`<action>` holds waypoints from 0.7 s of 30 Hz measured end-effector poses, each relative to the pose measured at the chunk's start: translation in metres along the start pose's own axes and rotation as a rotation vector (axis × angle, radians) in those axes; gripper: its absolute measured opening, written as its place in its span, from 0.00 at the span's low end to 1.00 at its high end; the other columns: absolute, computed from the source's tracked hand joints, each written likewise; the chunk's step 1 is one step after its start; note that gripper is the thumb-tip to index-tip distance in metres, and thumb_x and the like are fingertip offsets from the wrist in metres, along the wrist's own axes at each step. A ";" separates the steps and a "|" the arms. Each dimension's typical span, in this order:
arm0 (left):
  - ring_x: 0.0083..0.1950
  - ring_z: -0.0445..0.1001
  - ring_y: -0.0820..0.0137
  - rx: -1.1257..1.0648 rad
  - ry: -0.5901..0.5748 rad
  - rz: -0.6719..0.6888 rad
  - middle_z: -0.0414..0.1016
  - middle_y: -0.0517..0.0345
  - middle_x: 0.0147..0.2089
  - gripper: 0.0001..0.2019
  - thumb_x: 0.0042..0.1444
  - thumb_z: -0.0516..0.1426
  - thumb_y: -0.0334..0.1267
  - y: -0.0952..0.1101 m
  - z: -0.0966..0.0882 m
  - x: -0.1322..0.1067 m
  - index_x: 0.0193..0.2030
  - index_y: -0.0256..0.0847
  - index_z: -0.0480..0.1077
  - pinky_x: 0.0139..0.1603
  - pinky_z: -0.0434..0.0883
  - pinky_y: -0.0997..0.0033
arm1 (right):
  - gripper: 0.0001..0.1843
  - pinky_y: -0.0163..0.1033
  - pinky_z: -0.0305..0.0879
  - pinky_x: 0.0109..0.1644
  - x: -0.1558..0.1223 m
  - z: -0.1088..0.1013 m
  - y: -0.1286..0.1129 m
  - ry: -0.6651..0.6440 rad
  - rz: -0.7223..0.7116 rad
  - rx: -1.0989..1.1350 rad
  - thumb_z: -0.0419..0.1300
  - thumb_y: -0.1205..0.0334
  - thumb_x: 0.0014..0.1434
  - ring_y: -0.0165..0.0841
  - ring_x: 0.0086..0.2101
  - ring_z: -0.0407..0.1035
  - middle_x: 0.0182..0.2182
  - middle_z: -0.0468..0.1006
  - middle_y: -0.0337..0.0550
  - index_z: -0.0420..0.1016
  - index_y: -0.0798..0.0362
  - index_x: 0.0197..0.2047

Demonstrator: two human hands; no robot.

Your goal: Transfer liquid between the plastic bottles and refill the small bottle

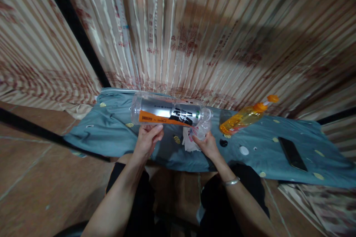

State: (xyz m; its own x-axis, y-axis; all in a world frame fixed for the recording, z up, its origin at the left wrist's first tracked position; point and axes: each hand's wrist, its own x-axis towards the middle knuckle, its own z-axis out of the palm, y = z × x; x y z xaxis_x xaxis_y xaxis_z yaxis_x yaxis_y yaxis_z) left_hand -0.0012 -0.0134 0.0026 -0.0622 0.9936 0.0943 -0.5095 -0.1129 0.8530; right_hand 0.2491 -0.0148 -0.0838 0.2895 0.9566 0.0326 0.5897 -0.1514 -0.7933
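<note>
A large clear plastic bottle (158, 109) with a silver and orange label lies sideways in the air above the cloth, its neck to the right. My left hand (147, 137) is closed on its lower side near the base. At the bottle's neck, my right hand (205, 144) is closed on a smaller clear plastic piece (204, 127), which looks like a small bottle. How the two mouths meet is too blurred to tell. A white crumpled packet or tissue (189, 142) with some print shows just left of my right hand.
On the blue-green cloth (111, 129) to the right are a pump bottle of orange liquid (244, 118), a black cap (223, 143), a white disc (244, 150) and a black phone (292, 153). A pleated curtain (167, 33) hangs behind; dark metal poles (75, 26) stand at the left.
</note>
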 end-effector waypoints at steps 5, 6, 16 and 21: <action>0.15 0.53 0.83 -0.004 0.000 -0.005 0.64 0.69 0.18 0.21 0.39 0.75 0.46 -0.001 -0.001 0.000 0.28 0.40 0.70 0.17 0.48 0.80 | 0.29 0.52 0.79 0.53 0.000 0.002 0.003 0.007 -0.018 -0.002 0.71 0.51 0.49 0.53 0.48 0.84 0.45 0.89 0.51 0.77 0.51 0.53; 0.15 0.53 0.83 -0.002 -0.001 -0.003 0.63 0.69 0.18 0.21 0.39 0.75 0.47 -0.002 -0.001 0.001 0.28 0.40 0.69 0.17 0.48 0.80 | 0.29 0.52 0.79 0.53 0.000 0.002 0.004 0.012 -0.021 -0.004 0.71 0.50 0.48 0.53 0.48 0.84 0.45 0.89 0.51 0.77 0.51 0.52; 0.16 0.53 0.83 0.010 0.003 0.003 0.63 0.69 0.18 0.21 0.40 0.75 0.47 -0.003 -0.002 0.000 0.26 0.41 0.69 0.17 0.48 0.80 | 0.28 0.52 0.80 0.52 0.003 0.004 0.009 0.024 -0.048 0.050 0.72 0.50 0.48 0.53 0.47 0.85 0.45 0.89 0.49 0.77 0.49 0.51; 0.15 0.53 0.82 0.021 -0.004 0.003 0.62 0.69 0.17 0.20 0.41 0.75 0.48 -0.003 -0.003 0.000 0.26 0.40 0.70 0.17 0.48 0.80 | 0.29 0.52 0.80 0.52 0.003 0.005 0.011 0.027 -0.039 0.029 0.72 0.49 0.48 0.54 0.47 0.84 0.45 0.89 0.50 0.77 0.49 0.51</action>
State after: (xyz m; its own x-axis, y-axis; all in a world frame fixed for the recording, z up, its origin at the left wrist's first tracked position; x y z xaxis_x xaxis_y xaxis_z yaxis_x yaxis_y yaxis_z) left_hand -0.0019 -0.0135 -0.0013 -0.0608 0.9932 0.0991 -0.4915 -0.1162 0.8631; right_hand 0.2524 -0.0126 -0.0952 0.2870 0.9546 0.0795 0.5786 -0.1066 -0.8086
